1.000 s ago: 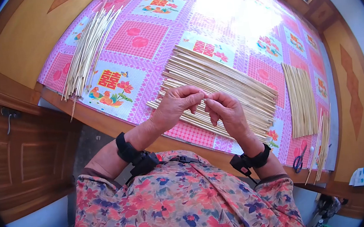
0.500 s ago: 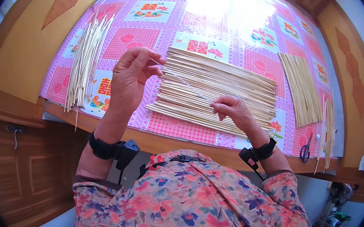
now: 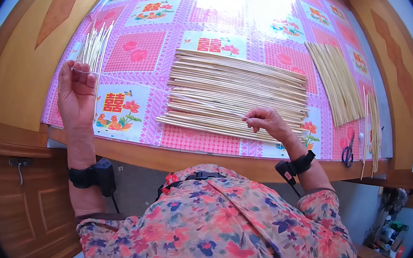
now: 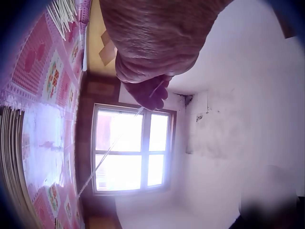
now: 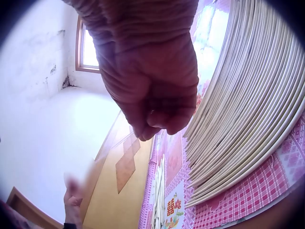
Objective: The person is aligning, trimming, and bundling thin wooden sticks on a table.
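A thin white string (image 4: 101,163) runs between the two hands. My left hand (image 3: 78,95) is raised at the left of the table, with the string (image 3: 84,71) across its curled fingers. The right hand (image 3: 267,122) pinches the other end between thumb and fingers, above the near right part of a row of long thin pale sticks (image 3: 237,87). These sticks lie side by side on the patterned tablecloth (image 3: 197,135). In the right wrist view the right hand (image 5: 147,86) has its fingers bent inward, and the sticks (image 5: 248,95) spread beside it.
A loose bundle of sticks (image 3: 93,49) lies on the left, partly behind the left hand. Another flat stack of sticks (image 3: 335,83) is on the right. Scissors (image 3: 347,154) and a few more sticks (image 3: 374,133) lie near the right front edge.
The hands were close together over the sticks. My left hand has since swung far out to the left, drawing the string out; the right hand has stayed near the sticks, still pinching it.
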Motion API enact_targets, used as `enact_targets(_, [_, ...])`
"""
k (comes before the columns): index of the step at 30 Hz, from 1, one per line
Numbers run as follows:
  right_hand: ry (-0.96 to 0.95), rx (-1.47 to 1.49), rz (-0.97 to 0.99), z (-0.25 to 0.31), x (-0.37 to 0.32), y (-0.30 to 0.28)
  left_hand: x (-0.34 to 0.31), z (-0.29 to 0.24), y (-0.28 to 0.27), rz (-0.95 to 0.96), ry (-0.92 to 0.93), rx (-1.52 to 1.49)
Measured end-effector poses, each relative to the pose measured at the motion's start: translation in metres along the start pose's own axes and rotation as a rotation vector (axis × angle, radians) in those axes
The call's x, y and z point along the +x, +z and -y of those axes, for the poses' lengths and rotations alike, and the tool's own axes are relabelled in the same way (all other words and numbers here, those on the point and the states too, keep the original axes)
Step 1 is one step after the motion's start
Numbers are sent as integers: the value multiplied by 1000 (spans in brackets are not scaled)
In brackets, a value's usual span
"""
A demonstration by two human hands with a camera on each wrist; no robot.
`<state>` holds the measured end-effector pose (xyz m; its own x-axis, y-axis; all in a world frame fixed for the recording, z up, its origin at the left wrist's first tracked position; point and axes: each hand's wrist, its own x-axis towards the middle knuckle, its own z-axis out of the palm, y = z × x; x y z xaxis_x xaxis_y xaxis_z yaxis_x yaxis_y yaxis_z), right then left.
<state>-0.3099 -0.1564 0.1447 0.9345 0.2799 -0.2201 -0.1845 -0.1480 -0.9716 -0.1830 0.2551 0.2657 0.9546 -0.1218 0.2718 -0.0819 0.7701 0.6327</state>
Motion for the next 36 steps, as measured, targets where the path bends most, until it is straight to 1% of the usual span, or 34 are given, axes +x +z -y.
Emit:
enact_targets(2, [-31,10,-4,-5,-1,1,-2,-6,-6,20,3,-22])
enact_targets(4, [-26,-13,-6,-9,-2,1,-6,-10,-8,-2,11,-11])
enact_targets(6, [4,52,-17,-8,-2,3,-7,-14,-12,40,25,18])
enact_targets(7, [4,54,-24,-8,-2,5,-8,-15,-10,-28,55,41])
enact_targets(11, [14,36,-42,-16,0,5,-11,-19,-10,-10,63,85])
enact_targets(17, [29,42,-117,-18,2,14,-15,-20,-18,-55,96,146])
enact_targets(20, [28,-36,-138,-18,4,17,-16,-22,-20,-79,111,145])
enact_targets(22, [84,95,-197,-14,4,20,-15,-24,-22,-109,143,129])
enact_targets(23, [87,94,-196,-14,3,20,-15,-26,-25,-111,142,128])
enact_targets(25, [25,12,-176,-16,4,21,-15,-29,-29,-110,149,122])
enact_targets(29, [22,-17,-187,-16,5,24,-15,-30,-33,-131,157,142])
enact_targets(31, [-4,-64,-213,-24,8,24,-15,-24,-32,-237,146,143])
enact_targets(32, [9,-168,-209,-30,11,23,-13,-21,-34,-237,164,145])
enact_targets(33, [13,-273,-205,-33,14,23,-11,-20,-40,-285,200,182])
enact_targets(34, [-26,-457,-171,-25,15,27,-10,-19,-35,-235,187,216])
enact_targets(35, [-93,-517,-98,-22,16,30,-8,-19,-31,-215,159,163])
enact_targets(36, [-138,-561,-31,-25,19,33,-7,-20,-25,-131,138,150])
